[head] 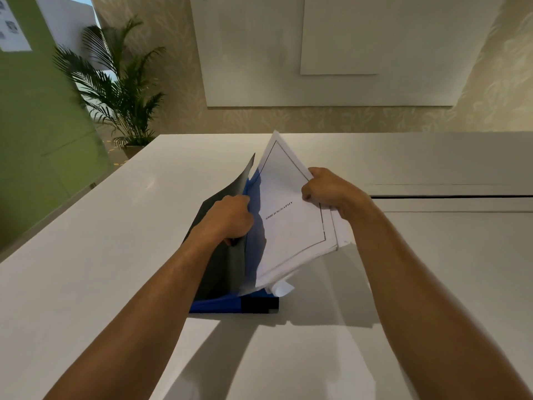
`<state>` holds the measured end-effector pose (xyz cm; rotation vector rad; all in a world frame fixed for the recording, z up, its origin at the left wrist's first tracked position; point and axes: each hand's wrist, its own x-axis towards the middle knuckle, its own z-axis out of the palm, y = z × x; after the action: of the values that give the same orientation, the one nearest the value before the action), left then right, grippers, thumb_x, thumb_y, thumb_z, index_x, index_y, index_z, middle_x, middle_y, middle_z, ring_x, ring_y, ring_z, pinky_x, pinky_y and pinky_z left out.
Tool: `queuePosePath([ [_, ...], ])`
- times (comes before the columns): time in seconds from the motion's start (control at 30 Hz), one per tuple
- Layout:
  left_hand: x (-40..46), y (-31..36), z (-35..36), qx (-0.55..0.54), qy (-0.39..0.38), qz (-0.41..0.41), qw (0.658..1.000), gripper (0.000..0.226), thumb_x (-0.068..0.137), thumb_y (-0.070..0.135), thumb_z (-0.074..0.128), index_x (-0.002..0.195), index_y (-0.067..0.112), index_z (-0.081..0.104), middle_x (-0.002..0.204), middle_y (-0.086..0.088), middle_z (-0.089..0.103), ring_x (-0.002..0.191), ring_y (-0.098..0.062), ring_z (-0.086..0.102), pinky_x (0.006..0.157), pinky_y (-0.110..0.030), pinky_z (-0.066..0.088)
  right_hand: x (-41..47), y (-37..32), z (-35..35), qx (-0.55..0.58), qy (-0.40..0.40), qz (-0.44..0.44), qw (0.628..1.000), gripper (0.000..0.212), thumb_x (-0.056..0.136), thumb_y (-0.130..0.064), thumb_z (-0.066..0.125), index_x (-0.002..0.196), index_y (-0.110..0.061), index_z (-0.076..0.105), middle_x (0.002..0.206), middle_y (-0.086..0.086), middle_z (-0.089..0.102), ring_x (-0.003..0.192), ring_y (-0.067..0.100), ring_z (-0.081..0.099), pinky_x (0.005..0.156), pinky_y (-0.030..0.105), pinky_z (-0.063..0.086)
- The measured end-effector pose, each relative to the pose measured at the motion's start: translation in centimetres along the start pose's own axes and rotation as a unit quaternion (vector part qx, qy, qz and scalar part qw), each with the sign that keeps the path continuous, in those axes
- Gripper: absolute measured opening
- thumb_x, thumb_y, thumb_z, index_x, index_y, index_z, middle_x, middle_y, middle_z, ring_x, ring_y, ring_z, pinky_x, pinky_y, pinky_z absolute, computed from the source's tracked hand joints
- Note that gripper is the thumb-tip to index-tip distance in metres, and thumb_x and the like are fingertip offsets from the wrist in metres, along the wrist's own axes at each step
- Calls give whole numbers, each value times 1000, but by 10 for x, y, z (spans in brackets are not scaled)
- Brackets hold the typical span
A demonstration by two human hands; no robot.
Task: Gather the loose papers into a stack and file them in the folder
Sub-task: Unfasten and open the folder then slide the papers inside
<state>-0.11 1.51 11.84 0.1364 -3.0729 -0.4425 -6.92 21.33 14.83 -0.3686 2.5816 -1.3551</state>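
Note:
A blue folder [215,305] lies open on the white table [101,255], its dark translucent cover [227,264] lifted upright. My left hand [230,216] grips that cover near its upper edge. A stack of white papers [291,226], the top sheet framed with a thin line and printed with one word, stands tilted with its lower edge inside the folder. My right hand [331,190] holds the stack by its right edge. One curled sheet corner [284,288] sticks out at the bottom of the stack.
A potted palm [115,88] stands beyond the table's far left corner beside a green wall [34,111]. A groove [450,196] runs across the table on the right. White panels [331,53] hang on the back wall.

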Motion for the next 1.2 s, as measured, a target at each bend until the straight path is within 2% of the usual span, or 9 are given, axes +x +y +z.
queuePosePath([
  [0.17, -3, 7, 5, 0, -9, 19, 1000, 32, 95, 18, 45, 125, 7, 48, 114, -14, 60, 95, -26, 60, 78, -33, 49, 4, 8, 29, 49, -11, 38, 998, 13, 85, 2, 55, 88, -11, 54, 77, 7, 52, 61, 16, 49, 37, 13, 36],
  [0.3, -3, 12, 5, -3, -7, 16, 1000, 31, 96, 18, 44, 125, 8, 48, 116, -14, 59, 99, -27, 59, 85, -35, 50, 9, 7, 40, 135, -1, 90, 987, 10, 86, 2, 57, 95, -2, 52, 83, 12, 54, 62, 19, 51, 30, 11, 35],
  [0.4, -3, 12, 3, -2, -7, 6, 1000, 32, 97, 17, 43, 128, 10, 46, 123, -14, 57, 106, -28, 58, 92, -37, 49, 12, 4, 32, 178, 10, 146, 973, 7, 89, -1, 58, 84, -2, 54, 78, 10, 51, 61, 20, 48, 26, 12, 34],
  [0.57, -4, 10, -5, -13, -8, -1, 1000, 35, 96, 13, 43, 131, 11, 44, 125, -13, 56, 104, -28, 58, 88, -36, 50, 12, 14, 10, 227, 31, 200, 953, 20, 86, -9, 63, 103, 2, 60, 86, 13, 54, 62, 22, 51, 42, 20, 44],
  [0.77, 0, 4, -10, -46, -6, -9, 999, 29, 93, 11, 41, 121, 12, 49, 111, -11, 58, 83, -21, 54, 73, -33, 48, 4, 32, -32, 68, 69, 88, 991, 13, 86, -18, 64, 81, -5, 64, 90, 9, 60, 72, 20, 56, 60, 25, 41],
  [0.83, 2, 3, -9, -60, -1, -20, 998, 37, 92, 10, 42, 129, 14, 46, 111, -7, 57, 81, -19, 53, 73, -33, 49, -2, 37, -46, 78, 91, 68, 991, 15, 85, -18, 65, 89, -4, 63, 89, 9, 63, 75, 23, 59, 66, 28, 45],
  [1.0, 6, 7, -2, -81, -6, -25, 996, 47, 91, 12, 49, 137, 13, 40, 133, -13, 51, 96, -22, 54, 80, -33, 47, -15, 52, -56, 281, 177, 24, 943, 14, 85, -5, 61, 99, -7, 63, 78, 0, 67, 64, 16, 64, 43, 13, 47],
  [1.1, 5, 9, -3, -89, 1, -32, 996, 50, 92, 15, 52, 140, 13, 38, 138, -14, 47, 112, -30, 54, 88, -36, 48, -19, 57, -43, 389, 186, 7, 902, 16, 83, -3, 60, 93, -11, 68, 73, -1, 74, 60, 15, 70, 46, 20, 52],
  [1.2, 6, 8, -4, -88, 5, -30, 996, 45, 92, 15, 49, 137, 13, 42, 129, -14, 53, 101, -28, 56, 87, -39, 50, -17, 69, -26, 410, 173, 0, 895, 29, 83, 3, 55, 107, -10, 66, 88, 6, 75, 73, 21, 71, 60, 30, 58],
])
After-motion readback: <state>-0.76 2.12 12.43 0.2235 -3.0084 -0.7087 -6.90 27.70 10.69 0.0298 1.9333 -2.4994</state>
